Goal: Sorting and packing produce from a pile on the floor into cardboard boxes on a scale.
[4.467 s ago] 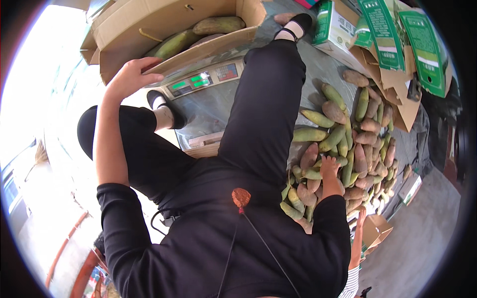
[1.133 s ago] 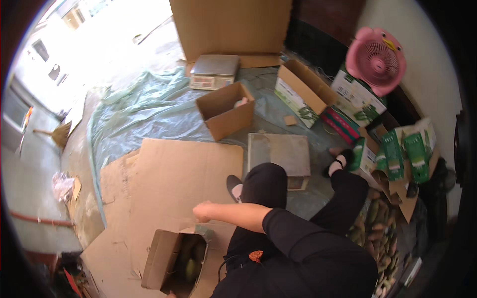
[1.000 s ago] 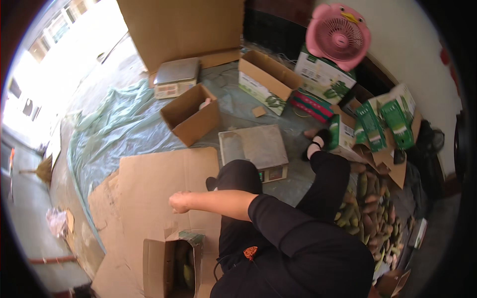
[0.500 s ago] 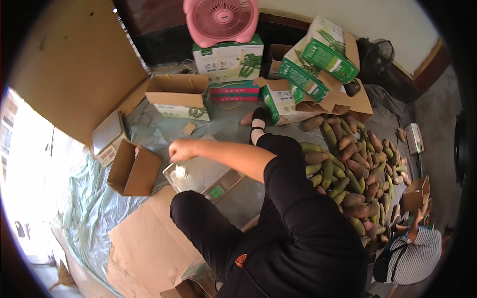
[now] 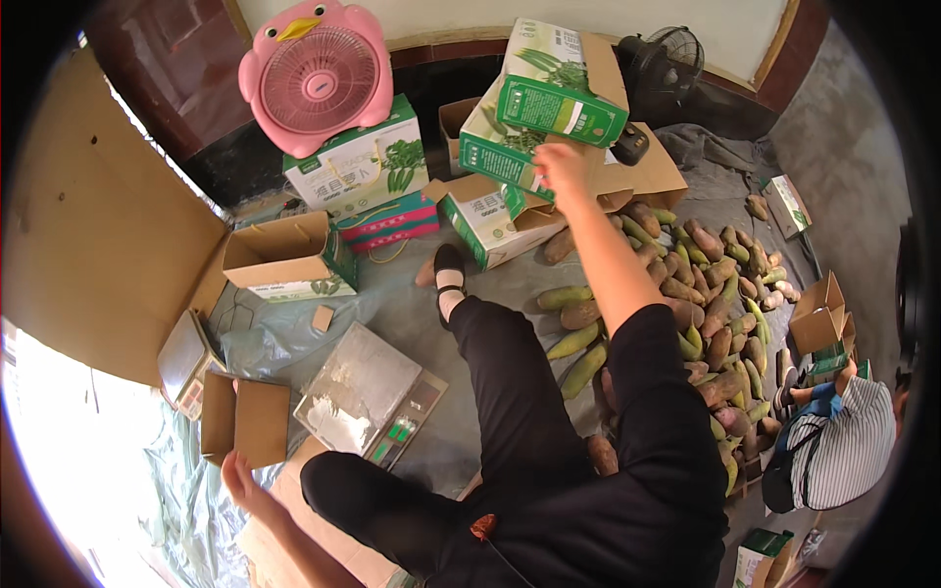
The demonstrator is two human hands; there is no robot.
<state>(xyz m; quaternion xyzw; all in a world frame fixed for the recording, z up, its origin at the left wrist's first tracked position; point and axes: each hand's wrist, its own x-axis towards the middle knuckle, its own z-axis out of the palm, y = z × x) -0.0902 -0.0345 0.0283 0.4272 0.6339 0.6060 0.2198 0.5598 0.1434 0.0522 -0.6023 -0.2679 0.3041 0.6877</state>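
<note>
Green-and-white cartons (image 5: 500, 155): stacked, towards one o'clock.
Right hand (image 5: 561, 172): against them, fingers partly curled; grip cannot be told.
Left hand (image 5: 241, 485): eight o'clock, loosely open, nothing visibly held, just beside brown carton (image 5: 263, 423).
Root vegetables (image 5: 718, 299): three o'clock, many left loose; portion boxed unclear.

The right arm (image 5: 622, 265) stretches far forward, bare below a dark sleeve (image 5: 667, 392), the right grip (image 5: 561, 169) at its end with fingers bent; whether they close on anything is unclear. Well apart, the bare left forearm (image 5: 309, 549) angles forward and outward, the left grip (image 5: 242, 482) loosely unfurled, fingers pointing ahead. The right leg (image 5: 510, 392) extends forward.
</note>
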